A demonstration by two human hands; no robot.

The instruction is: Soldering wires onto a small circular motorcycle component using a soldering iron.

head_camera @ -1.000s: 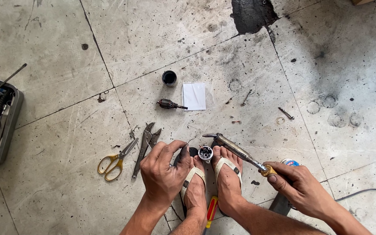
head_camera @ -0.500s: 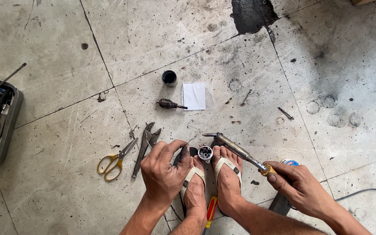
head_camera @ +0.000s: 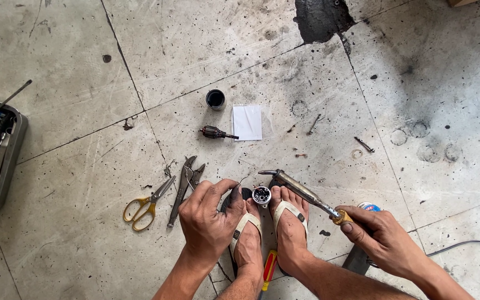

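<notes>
Little has changed: a soldering iron (head_camera: 301, 193) is still being gripped by the right hand (head_camera: 387, 239) over a small round part (head_camera: 261, 195), steadied by the left hand's (head_camera: 209, 219) closed fingers.

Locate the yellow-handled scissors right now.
In the head view, the yellow-handled scissors lie on the concrete floor, left of the left hand and just left of the pliers.

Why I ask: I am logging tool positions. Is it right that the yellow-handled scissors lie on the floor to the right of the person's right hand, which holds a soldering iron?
Not quite. In the head view the yellow-handled scissors lie on the floor left of the left hand, beside the pliers. The rest stands: the right hand holds the soldering iron.
</notes>
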